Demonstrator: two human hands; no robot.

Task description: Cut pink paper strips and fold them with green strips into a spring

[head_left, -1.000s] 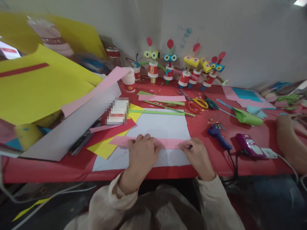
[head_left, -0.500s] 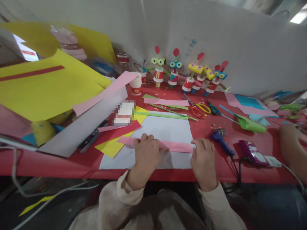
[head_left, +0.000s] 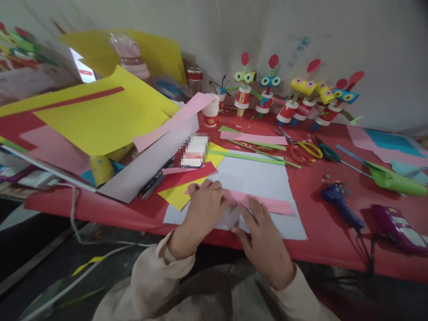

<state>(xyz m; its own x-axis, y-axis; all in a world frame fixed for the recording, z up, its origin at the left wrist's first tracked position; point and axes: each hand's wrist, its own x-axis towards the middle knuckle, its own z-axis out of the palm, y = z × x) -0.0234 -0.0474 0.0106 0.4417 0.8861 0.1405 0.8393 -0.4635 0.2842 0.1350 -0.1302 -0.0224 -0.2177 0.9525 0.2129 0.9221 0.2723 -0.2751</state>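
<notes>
Leaning on the near part of the white sheet [head_left: 254, 174], both hands are at the pink paper strip [head_left: 279, 205], which lies left to right across it on the red table [head_left: 306, 191]. Left hand [head_left: 207, 207] first: fingers curled over the strip's left stretch, though whether they pinch it can't be told. Right hand [head_left: 262, 236] now, fingertips on the strip's middle, thumb clearly apart from the index finger, and the right end lies free! That strip looks feather-light, thin and bendy, likely to crease or slide under an uneven push, and probably easy to tear. The best hold should be a gentle pinch on its long edges, or flat fingertips near each end. Yellow paper [head_left: 180, 198] lies just left.
</notes>
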